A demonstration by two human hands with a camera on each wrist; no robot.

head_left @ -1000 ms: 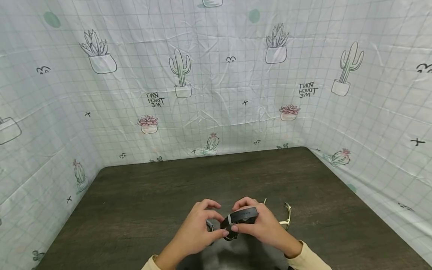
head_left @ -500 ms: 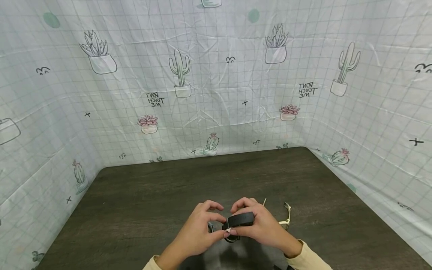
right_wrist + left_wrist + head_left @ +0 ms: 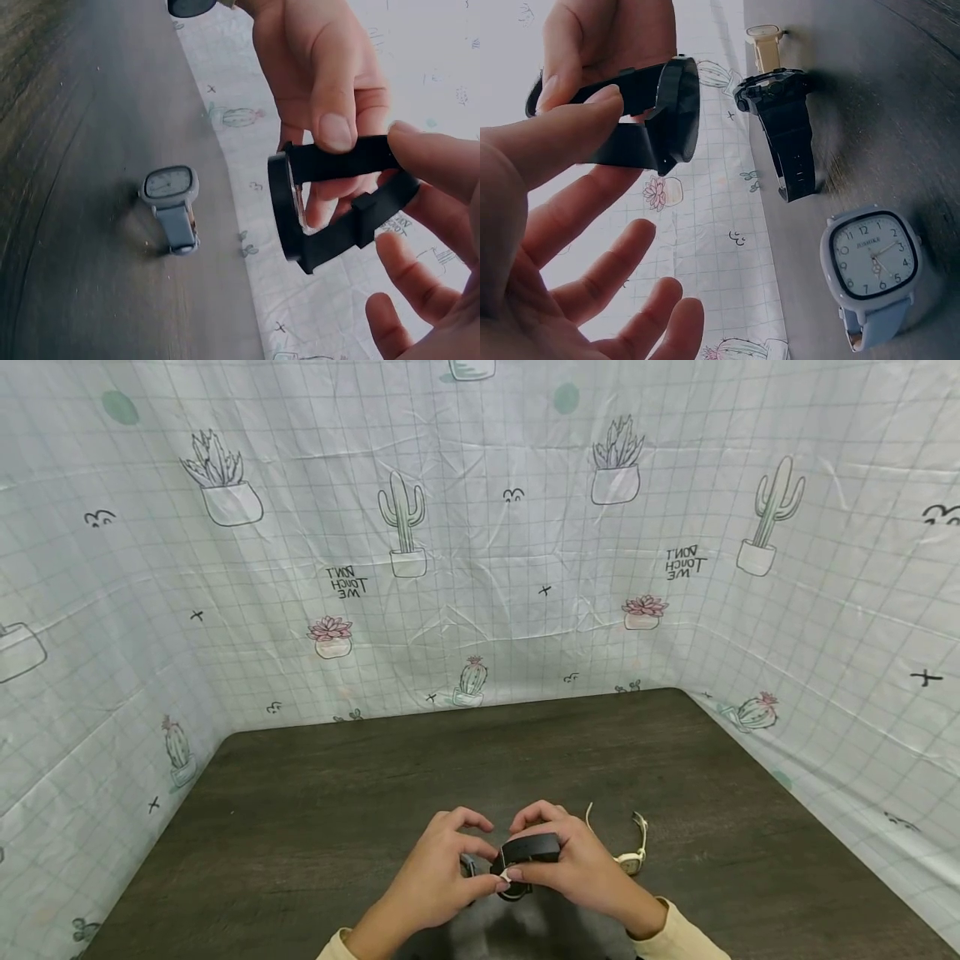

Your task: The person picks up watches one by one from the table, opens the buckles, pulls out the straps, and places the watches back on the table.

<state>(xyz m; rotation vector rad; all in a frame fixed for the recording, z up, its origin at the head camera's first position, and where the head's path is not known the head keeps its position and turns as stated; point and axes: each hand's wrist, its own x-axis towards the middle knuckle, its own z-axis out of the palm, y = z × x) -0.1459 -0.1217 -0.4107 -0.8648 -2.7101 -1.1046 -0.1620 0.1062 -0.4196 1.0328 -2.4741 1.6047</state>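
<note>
Black wristwatch (image 3: 531, 848) is lifted above the surface (image 3: 337, 802). Left hand (image 3: 438, 870) pinches its strap; beyond lies a square watch (image 3: 871, 256), numerals readable, brand uncertain. Right hand (image 3: 573, 866) also pinches the strap; rightmost lies a cream-strapped watch (image 3: 631, 864).

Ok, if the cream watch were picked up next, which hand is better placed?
Probably the right hand: the cream watch lies at its outer side, with the left hand farther off. Both hold a black watch, so the right would have to let go first.
</note>
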